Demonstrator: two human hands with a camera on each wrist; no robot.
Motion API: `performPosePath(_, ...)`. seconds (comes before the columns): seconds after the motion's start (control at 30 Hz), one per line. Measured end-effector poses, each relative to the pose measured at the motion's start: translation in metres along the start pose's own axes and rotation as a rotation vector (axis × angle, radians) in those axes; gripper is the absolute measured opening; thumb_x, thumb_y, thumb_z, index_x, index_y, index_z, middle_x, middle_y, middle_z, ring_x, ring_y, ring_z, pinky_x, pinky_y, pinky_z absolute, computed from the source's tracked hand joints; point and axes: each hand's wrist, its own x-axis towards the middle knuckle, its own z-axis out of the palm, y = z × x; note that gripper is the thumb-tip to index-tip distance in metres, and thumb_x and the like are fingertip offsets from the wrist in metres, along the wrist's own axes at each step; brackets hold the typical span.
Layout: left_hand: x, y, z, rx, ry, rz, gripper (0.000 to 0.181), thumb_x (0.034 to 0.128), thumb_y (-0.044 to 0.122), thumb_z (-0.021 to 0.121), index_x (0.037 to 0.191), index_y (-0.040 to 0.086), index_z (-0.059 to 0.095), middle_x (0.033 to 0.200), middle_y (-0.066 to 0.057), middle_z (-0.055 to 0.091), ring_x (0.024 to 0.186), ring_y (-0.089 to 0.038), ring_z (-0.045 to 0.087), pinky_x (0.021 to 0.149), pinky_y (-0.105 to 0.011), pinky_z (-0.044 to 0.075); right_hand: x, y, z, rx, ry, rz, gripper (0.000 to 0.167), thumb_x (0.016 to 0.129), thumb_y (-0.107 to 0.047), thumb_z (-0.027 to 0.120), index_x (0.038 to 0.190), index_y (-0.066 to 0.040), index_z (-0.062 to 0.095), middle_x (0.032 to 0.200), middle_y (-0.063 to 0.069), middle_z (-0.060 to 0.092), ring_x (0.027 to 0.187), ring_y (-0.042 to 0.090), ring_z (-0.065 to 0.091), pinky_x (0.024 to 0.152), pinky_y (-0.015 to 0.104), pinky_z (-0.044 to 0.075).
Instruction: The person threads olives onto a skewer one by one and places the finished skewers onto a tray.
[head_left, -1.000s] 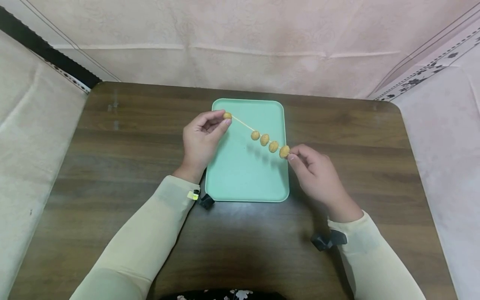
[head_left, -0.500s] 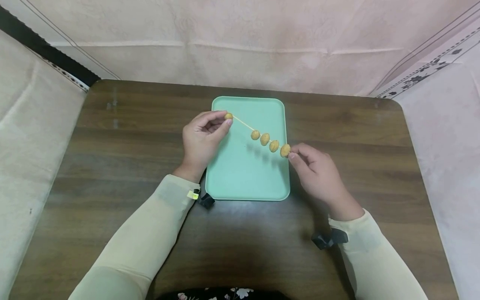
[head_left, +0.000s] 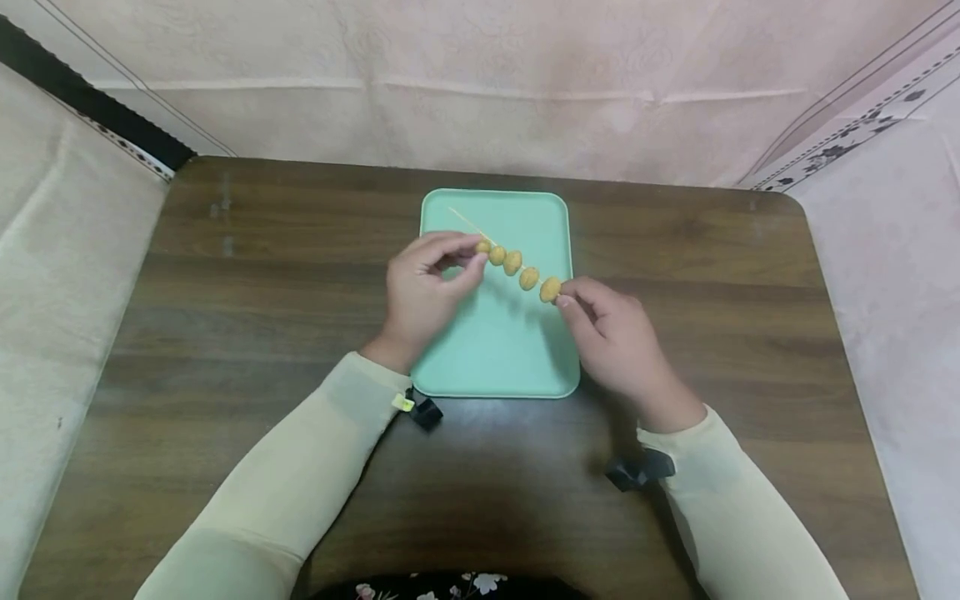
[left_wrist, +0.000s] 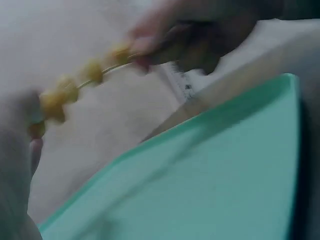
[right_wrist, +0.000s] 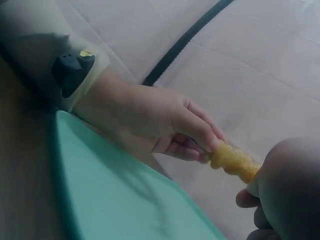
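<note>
A thin wooden skewer (head_left: 465, 219) slants above the green tray, with several small yellow-brown potato-like balls (head_left: 512, 262) threaded on it. My left hand (head_left: 426, 292) pinches the leftmost ball (head_left: 483, 247) between thumb and fingers, and the bare pointed end sticks out past it. At the lower right end, my right hand (head_left: 617, 337) grips the skewer close behind the last ball (head_left: 550, 289); its fingers hide that end. In the left wrist view the row of balls (left_wrist: 94, 71) is blurred. The right wrist view shows the balls (right_wrist: 235, 162) between both hands.
The mint-green tray (head_left: 498, 358) lies on a dark wooden table (head_left: 285, 275), beneath the skewer. Pale cloth (head_left: 480, 92) hangs behind the table and at both sides. Dark wrist cameras sit on both sleeves.
My left hand has moved right and down along the skewer with its ball, which now sits against the others. The bare tip now shows beyond it. My right hand has shifted slightly left.
</note>
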Motion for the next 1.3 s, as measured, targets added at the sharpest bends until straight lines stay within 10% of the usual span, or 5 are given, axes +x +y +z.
performPosePath(0.4, 0.002, -0.002, -0.003, -0.161, -0.032, 0.018, 0.025, 0.0985, -0.006, 0.083, 0.123, -0.011, 0.079, 0.120, -0.024, 0.078, 0.110, -0.020, 0.081, 0.100, -0.036, 0.068, -0.005, 0.002, -0.003, -0.004, 0.056, -0.016, 0.018, 0.115, -0.022, 0.065, 0.117, -0.013, 0.080, 0.081, 0.004, 0.065, 0.075, 0.019, 0.055, 0.067, 0.029, 0.046)
performPosePath(0.8, 0.004, -0.005, -0.007, -0.256, 0.091, -0.143, 0.030, 0.1051, -0.001, 0.077, 0.134, -0.008, 0.074, 0.128, -0.010, 0.079, 0.115, -0.022, 0.080, 0.102, -0.031, 0.067, -0.015, 0.002, -0.012, -0.010, 0.036, 0.028, 0.018, 0.116, -0.023, 0.063, 0.119, -0.012, 0.078, 0.079, 0.003, 0.060, 0.071, 0.021, 0.054, 0.062, 0.030, 0.045)
performPosePath(1.3, 0.006, -0.009, -0.012, -0.354, 0.132, -0.164, 0.026, 0.1053, -0.003, 0.075, 0.131, 0.000, 0.075, 0.121, -0.007, 0.079, 0.109, -0.017, 0.080, 0.100, -0.029, 0.067, -0.016, -0.003, -0.008, 0.001, 0.023, 0.018, 0.017, 0.116, -0.022, 0.064, 0.117, -0.013, 0.078, 0.078, 0.002, 0.059, 0.068, 0.020, 0.053, 0.060, 0.030, 0.045)
